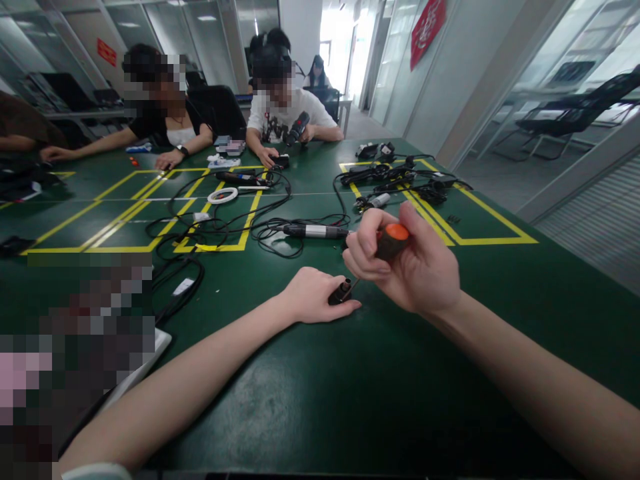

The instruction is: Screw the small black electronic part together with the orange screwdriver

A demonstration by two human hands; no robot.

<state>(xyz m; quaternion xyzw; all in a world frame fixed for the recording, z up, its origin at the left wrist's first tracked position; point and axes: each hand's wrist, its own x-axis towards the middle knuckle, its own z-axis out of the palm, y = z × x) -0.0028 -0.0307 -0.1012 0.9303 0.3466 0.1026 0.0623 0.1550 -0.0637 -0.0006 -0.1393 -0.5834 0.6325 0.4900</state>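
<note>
Green bench (300, 400), full width of view, marked in yellow tape.

Right taped outline (500, 213): holds a heap of black leads and adapters (400, 177), crowded into its far-left corner; some spill over the tape.

Middle taped outline (220, 248): holds a white ring (223, 195) and loops of black cable (200, 230) that run out across the tape on the near side.

Far side of the bench: two people seated. One in black (165, 127) has both forearms on the bench. One in white (280, 110) grips a dark drill (299, 127).

Black and silver rotary tool (310, 231): lies flat outside the outlines, just beyond the right hand.

Right hand (415, 267): closed round a screwdriver (395, 239) with an orange cap and dark handle. Thumb and fingers wrap the handle; the shaft slants down and left.

Left hand (313, 297): palm down on the bench, fingers curled over a small dark cylindrical part (341, 292), pinning it in place.

The part sits on bare bench near the middle, between the two hands. The screwdriver tip meets its end; the exact contact is too small to tell.
</note>
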